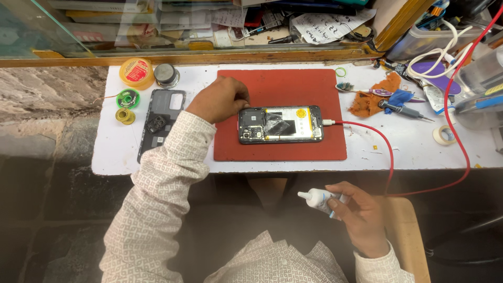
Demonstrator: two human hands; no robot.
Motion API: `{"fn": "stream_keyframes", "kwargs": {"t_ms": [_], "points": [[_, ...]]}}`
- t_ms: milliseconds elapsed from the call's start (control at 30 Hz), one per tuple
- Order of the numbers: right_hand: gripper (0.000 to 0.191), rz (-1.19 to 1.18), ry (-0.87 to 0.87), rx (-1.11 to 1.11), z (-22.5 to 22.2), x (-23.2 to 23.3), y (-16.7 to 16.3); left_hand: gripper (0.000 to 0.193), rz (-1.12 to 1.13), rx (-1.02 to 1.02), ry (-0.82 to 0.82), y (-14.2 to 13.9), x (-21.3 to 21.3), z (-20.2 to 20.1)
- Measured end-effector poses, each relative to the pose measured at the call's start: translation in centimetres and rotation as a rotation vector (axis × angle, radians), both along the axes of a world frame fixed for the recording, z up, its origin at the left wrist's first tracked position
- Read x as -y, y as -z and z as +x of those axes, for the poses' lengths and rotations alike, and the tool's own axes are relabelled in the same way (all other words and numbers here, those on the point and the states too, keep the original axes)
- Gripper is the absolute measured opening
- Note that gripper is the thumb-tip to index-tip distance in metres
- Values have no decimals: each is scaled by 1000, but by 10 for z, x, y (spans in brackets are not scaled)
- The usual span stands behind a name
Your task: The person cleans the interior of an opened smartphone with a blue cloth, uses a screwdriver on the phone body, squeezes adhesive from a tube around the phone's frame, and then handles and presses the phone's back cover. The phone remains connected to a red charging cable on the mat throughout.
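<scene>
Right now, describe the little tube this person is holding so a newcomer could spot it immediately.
Start at the red mat on the white table, then look below the table's near edge. There the right hand holds a small white tube, nozzle pointing left. Unlike the opened phone under the left hand, it is held off the table.

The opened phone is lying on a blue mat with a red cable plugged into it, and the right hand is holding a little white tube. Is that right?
Almost. The mat is red, not blue, as the head view shows. The rest holds: the opened phone lies on it with a red cable plugged in, and the right hand holds a little white tube.
</scene>
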State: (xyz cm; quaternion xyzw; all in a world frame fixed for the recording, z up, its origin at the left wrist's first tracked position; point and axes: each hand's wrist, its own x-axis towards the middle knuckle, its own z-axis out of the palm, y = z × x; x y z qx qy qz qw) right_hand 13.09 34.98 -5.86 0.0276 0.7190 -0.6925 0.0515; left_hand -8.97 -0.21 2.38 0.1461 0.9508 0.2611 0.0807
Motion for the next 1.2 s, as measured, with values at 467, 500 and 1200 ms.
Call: {"fn": "stream_keyframes", "kwargs": {"t_ms": [467,500,1200], "points": [[27,18,-29,14,-2,5,-4,19,-102,90,-22,-1,-10,-15],[27,14,-24,21,-2,5,-4,17,-96,106,-10,-1,-7,-16],[43,-637,-17,144,-10,55,-36,22,490,-324,189,-9,-58,183]]}}
